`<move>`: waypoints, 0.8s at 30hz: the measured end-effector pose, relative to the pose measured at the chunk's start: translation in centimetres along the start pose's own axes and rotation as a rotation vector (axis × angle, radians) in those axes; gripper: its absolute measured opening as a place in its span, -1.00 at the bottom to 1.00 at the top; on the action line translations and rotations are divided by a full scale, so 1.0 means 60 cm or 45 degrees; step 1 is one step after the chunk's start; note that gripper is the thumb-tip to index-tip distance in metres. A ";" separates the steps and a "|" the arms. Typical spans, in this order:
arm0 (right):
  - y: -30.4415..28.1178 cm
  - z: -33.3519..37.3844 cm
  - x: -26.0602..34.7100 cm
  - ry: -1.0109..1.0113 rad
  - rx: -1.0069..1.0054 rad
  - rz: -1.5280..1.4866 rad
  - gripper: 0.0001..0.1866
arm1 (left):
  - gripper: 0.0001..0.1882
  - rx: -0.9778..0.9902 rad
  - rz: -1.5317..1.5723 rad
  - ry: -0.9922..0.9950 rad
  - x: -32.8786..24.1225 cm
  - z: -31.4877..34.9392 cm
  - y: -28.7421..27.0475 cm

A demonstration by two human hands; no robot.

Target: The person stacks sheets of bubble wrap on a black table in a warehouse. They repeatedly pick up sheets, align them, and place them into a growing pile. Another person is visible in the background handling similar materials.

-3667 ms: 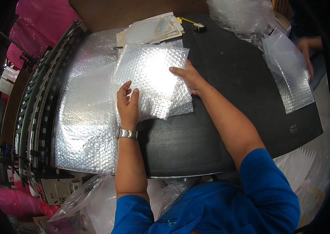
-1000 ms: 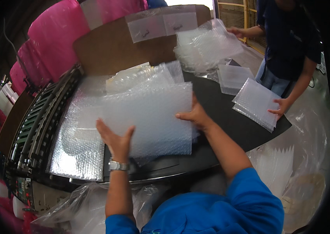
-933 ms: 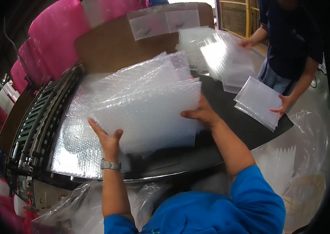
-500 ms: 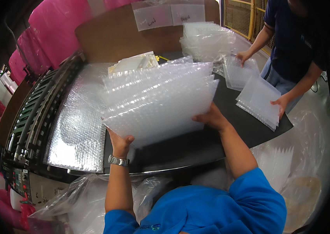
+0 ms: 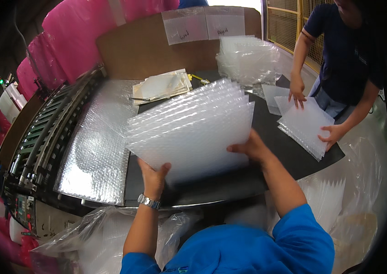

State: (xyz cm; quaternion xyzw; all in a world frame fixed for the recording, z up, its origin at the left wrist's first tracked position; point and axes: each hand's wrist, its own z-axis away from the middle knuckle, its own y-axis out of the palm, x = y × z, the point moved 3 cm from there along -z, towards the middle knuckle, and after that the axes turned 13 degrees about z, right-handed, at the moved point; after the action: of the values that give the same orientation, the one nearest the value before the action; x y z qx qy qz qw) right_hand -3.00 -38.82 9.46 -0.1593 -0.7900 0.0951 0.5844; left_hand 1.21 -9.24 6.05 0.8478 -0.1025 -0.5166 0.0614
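Observation:
Between my two hands is a fanned stack of clear bubble wrap bags point(image 5: 193, 141), tilted up over the black tabletop point(image 5: 211, 189). My left hand point(image 5: 153, 176) grips the lower left corner, thumb on the near face and fingers behind. On the right edge, my right hand point(image 5: 249, 147) holds the stack the same way, its fingers mostly hidden behind the bags. A silver watch sits on my left wrist. Across the table's right end, a co-worker's hands rest on a smaller stack of bubble wrap bags point(image 5: 305, 125).
A bubble wrap sheet point(image 5: 95, 150) covers the table's left side, beside a roller conveyor point(image 5: 42, 132). Flat pale sheets point(image 5: 163, 86) lie behind my stack. A bagged pile point(image 5: 248, 61) stands at the back against a brown board point(image 5: 134, 55). Plastic bags point(image 5: 330, 196) lie below the right edge.
My stack has drawn together, its sheets closer and more even. The co-worker's one hand has left a separate bundle and now touches the top of the nearer stack.

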 end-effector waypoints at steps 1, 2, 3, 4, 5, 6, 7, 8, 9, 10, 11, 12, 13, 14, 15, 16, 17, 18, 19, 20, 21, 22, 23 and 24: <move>-0.019 -0.015 0.041 -0.139 -0.005 0.174 -0.24 | 0.16 -0.121 -0.054 0.076 -0.025 -0.002 -0.003; -0.034 -0.027 0.078 -0.277 -0.009 0.338 -0.27 | 0.22 -0.140 -0.248 0.292 -0.053 -0.003 -0.010; -0.047 -0.031 0.121 -0.360 0.022 0.569 -0.30 | 0.28 -0.147 -0.431 0.507 -0.081 -0.007 -0.017; -0.055 -0.036 0.168 -0.445 0.057 0.796 -0.33 | 0.33 -0.160 -0.620 0.723 -0.107 -0.008 -0.018; -0.052 -0.039 0.204 -0.534 0.095 1.032 -0.36 | 0.37 0.021 -0.705 0.713 -0.123 -0.011 -0.007; -0.042 -0.037 0.223 -0.625 0.195 1.150 -0.38 | 0.42 0.210 -0.770 0.700 -0.128 -0.014 0.011; -0.024 -0.038 0.244 -0.726 0.303 1.260 -0.39 | 0.46 0.389 -0.845 0.687 -0.133 -0.015 0.022; -0.006 -0.039 0.264 -0.824 0.413 1.370 -0.40 | 0.33 0.462 -0.649 0.433 -0.097 -0.016 0.016; 0.018 -0.038 0.281 -0.821 0.498 1.492 -0.45 | 0.20 0.472 -0.478 0.184 -0.067 -0.014 0.001; 0.030 -0.041 0.285 -0.750 0.562 1.539 -0.41 | 0.10 0.433 -0.235 0.019 -0.056 -0.014 0.005; 0.037 -0.042 0.287 -0.679 0.625 1.584 -0.37 | 0.00 0.393 0.008 -0.145 -0.048 -0.010 0.011; 0.036 -0.042 0.289 -0.696 0.584 1.584 -0.32 | -0.23 0.294 0.128 0.046 -0.061 -0.001 0.024; 0.035 -0.042 0.291 -0.717 0.543 1.582 -0.27 | -0.23 0.244 0.128 0.092 -0.067 0.004 0.019; 0.036 -0.044 0.295 -0.741 0.503 1.578 -0.21 | -0.24 0.192 0.125 0.141 -0.074 0.007 0.012; 0.027 -0.046 0.298 -0.863 0.228 1.402 -0.14 | -0.25 0.129 0.112 0.182 -0.083 0.013 0.002; 0.003 -0.043 0.285 -0.955 -0.040 1.230 -0.07 | -0.28 0.127 0.170 0.111 -0.090 0.016 -0.001; -0.025 -0.040 0.263 -1.039 -0.303 1.043 0.00 | -0.31 0.120 0.226 0.041 -0.103 0.020 -0.009; -0.057 -0.043 0.207 -0.839 -0.279 0.772 0.17 | -0.34 0.129 0.311 -0.037 -0.103 0.023 -0.007; -0.065 -0.061 0.130 -0.758 -0.159 0.624 0.16 | -0.37 0.181 0.164 0.000 -0.093 0.025 -0.013; -0.055 -0.078 0.062 -0.671 -0.036 0.473 0.16 | -0.39 0.229 0.012 0.032 -0.071 0.028 -0.024; -0.019 -0.064 0.012 -0.478 0.089 0.347 0.13 | -0.41 0.290 -0.128 0.053 -0.048 0.031 -0.026; 0.024 -0.050 -0.017 -0.293 0.216 0.198 0.09 | -0.40 0.334 -0.228 0.072 -0.036 0.038 -0.017; 0.045 -0.056 -0.017 -0.194 0.266 0.026 0.07 | -0.38 0.259 -0.192 0.026 -0.035 0.040 -0.018; 0.062 -0.060 -0.016 -0.087 0.313 -0.140 0.05 | -0.37 0.186 -0.150 -0.021 -0.034 0.039 -0.017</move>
State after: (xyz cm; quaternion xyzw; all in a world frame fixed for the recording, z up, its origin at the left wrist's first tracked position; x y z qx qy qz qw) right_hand 1.24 -35.85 8.44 -0.0397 -0.7994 0.1644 0.5765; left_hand -1.66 -7.74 6.50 0.8503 -0.0905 -0.5175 -0.0319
